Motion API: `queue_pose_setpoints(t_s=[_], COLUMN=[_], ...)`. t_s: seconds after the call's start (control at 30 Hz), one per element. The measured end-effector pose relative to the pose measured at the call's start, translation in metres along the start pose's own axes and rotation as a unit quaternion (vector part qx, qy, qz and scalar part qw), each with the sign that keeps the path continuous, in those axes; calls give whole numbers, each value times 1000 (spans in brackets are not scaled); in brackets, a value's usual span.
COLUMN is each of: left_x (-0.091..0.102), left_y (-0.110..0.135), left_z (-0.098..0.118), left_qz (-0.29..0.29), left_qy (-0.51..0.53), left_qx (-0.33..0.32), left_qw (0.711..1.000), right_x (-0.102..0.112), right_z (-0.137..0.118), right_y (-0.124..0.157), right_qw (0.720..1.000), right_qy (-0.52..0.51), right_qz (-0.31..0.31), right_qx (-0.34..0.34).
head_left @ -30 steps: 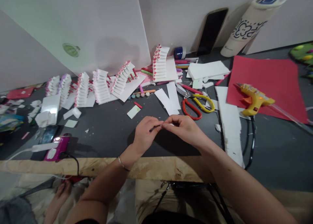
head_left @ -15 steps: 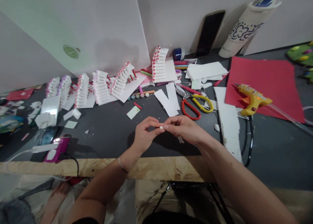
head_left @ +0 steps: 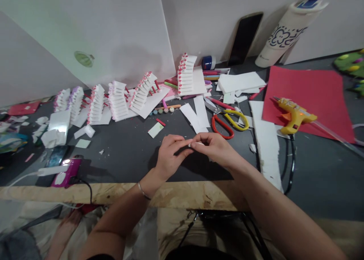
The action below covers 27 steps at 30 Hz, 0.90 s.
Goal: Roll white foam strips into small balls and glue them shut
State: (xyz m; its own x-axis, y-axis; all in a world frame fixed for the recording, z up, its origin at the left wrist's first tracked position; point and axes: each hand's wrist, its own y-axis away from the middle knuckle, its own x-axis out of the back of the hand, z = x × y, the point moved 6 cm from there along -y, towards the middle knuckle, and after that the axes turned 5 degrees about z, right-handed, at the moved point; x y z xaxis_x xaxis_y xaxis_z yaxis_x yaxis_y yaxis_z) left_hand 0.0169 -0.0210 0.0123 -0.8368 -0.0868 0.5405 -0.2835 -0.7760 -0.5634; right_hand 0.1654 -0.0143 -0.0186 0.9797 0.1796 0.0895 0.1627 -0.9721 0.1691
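Note:
Over the dark tabletop [head_left: 125, 159], my left hand [head_left: 172, 154] and my right hand [head_left: 214, 148] meet fingertip to fingertip. Between them they pinch a small white paper strip [head_left: 199, 143], mostly covered by the fingers. Just beyond lie two white paper strips [head_left: 191, 116] and scissors [head_left: 229, 121] with red and yellow handles. A pale green paper piece [head_left: 156, 130] lies beyond my left hand. Small stair models [head_left: 185, 76] of white rolled pieces with red or purple ends stand along the back.
To the right, a yellow hot glue gun [head_left: 297, 116] rests on red sheet [head_left: 335, 85], its cord hanging forward. A white bottle [head_left: 287, 36] and a phone [head_left: 245, 38] lean at the back. A purple power adapter [head_left: 68, 173] is at the left. Another person's hand [head_left: 72, 220] shows below.
The fingers have shifted slightly around the white paper strip; my right hand's fingertips now overlap my left's more. The other things stay where they were.

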Motion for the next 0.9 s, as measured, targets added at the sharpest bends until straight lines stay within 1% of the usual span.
queue_pose_setpoints(t_s=[0.1, 0.2, 0.37, 0.43, 0.53, 0.67, 0.77, 0.9], left_x=[-1, -2, -4, -3, 0, 2, 1, 0], left_y=[1, 0, 1, 2, 2, 3, 4, 3], left_z=[7, 12, 14, 14, 10, 2, -1, 1], left_qz=[0, -6, -13, -9, 11, 37, 53, 71], left_qy=[-81, -122, -149, -151, -111, -1, 68, 138], left_qx=[-55, -104, -132, -132, -87, 3, 47, 80], left_qw=[995, 987, 980, 980, 990, 999, 995, 985], right_x=[2, 0, 1, 1, 0, -4, -8, -12], right_z=[-1, 1, 3, 2, 0, 2, 0, 1], right_y=[-1, -1, -1, -1, -1, 1, 3, 4], right_qw=[999, 998, 997, 998, 999, 996, 989, 977], right_qy=[49, 64, 71, 66, 34, -25, -85, -148], right_qz=[18, 12, 3, -3, -25, -65, -102, -133], right_qx=[15, 13, 8, 9, -3, -56, -66, -72])
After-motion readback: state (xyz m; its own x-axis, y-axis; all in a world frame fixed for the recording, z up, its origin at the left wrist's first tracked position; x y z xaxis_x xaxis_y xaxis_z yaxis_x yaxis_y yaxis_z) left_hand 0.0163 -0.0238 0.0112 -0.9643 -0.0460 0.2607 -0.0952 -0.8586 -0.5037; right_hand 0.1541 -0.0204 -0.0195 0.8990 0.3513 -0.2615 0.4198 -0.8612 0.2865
